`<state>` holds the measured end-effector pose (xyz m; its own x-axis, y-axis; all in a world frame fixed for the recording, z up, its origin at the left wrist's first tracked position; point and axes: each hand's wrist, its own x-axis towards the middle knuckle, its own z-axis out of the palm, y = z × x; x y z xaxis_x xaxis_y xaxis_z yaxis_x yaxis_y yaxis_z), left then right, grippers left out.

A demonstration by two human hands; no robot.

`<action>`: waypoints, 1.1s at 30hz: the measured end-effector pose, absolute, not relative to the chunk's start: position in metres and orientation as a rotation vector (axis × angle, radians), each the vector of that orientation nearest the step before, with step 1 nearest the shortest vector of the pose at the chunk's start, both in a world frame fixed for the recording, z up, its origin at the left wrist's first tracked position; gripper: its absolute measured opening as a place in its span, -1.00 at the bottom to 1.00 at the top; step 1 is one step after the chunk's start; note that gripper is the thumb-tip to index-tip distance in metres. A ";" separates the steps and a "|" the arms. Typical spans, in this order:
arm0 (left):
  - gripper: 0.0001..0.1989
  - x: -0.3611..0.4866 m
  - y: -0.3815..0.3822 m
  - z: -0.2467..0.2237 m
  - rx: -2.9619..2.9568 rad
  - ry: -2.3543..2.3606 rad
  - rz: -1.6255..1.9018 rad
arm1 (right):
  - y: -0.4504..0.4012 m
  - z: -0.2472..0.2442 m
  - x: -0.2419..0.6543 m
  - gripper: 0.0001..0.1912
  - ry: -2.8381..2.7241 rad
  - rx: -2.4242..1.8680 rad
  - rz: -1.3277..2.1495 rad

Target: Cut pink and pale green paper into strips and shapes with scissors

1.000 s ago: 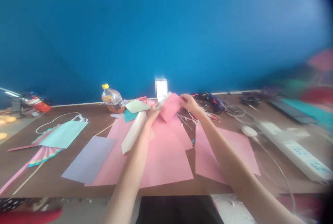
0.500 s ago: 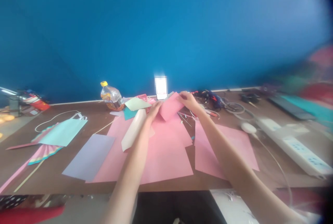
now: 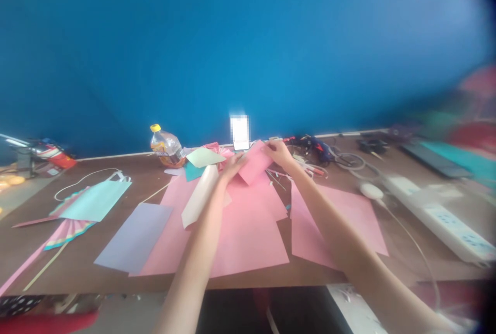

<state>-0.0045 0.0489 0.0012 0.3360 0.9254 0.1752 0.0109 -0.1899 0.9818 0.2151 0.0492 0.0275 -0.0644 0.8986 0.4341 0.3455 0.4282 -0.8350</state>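
Observation:
A small piece of pink paper [image 3: 253, 164] is held up between my two hands. My left hand [image 3: 231, 165] is closed on its left edge, and my right hand [image 3: 279, 153] pinches its upper right corner. Below them, large pink sheets [image 3: 248, 241] lie flat on the table. A curled white paper [image 3: 199, 197] rests on these sheets beside my left forearm. Behind the paper stands a bright phone-like screen [image 3: 240, 132]. Pale green paper [image 3: 204, 157] and teal paper [image 3: 192, 171] lie left of my left hand.
At the left are a lavender sheet [image 3: 134, 237], a light blue mask-like piece [image 3: 96, 199] and a pleated paper fan [image 3: 70, 233]. A bottle with a yellow cap [image 3: 166, 148] stands near the wall. Rightward lie another pink sheet [image 3: 349, 215], cables [image 3: 354, 161] and a white power strip [image 3: 445, 220].
The held pink paper and my right hand have shifted slightly. My left hand has turned a little at the paper's edge. The whole view has moved slightly.

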 end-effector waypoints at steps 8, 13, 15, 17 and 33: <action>-0.54 -0.003 0.050 0.003 1.605 0.761 0.998 | 0.044 0.031 0.213 -0.76 -1.571 -1.100 0.721; -0.53 -0.003 0.052 0.001 1.613 0.779 0.995 | 0.040 0.033 0.212 -0.73 -1.571 -1.104 0.690; -0.50 -0.003 0.053 -0.001 1.575 0.824 1.018 | 0.040 0.033 0.212 -0.73 -1.582 -1.100 0.679; -0.48 -0.004 0.055 -0.003 1.550 0.833 1.005 | 0.041 0.032 0.211 -0.74 -1.598 -1.102 0.673; -0.63 -0.008 0.057 -0.006 1.448 1.023 1.224 | 0.029 0.050 0.222 -0.89 -1.370 -0.815 1.047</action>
<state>-0.0083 0.0569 -0.0063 0.1499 0.9691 0.1958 0.0210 -0.2011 0.9793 0.2218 0.0290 0.0503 -0.0870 0.9266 0.3659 -0.1101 0.3561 -0.9279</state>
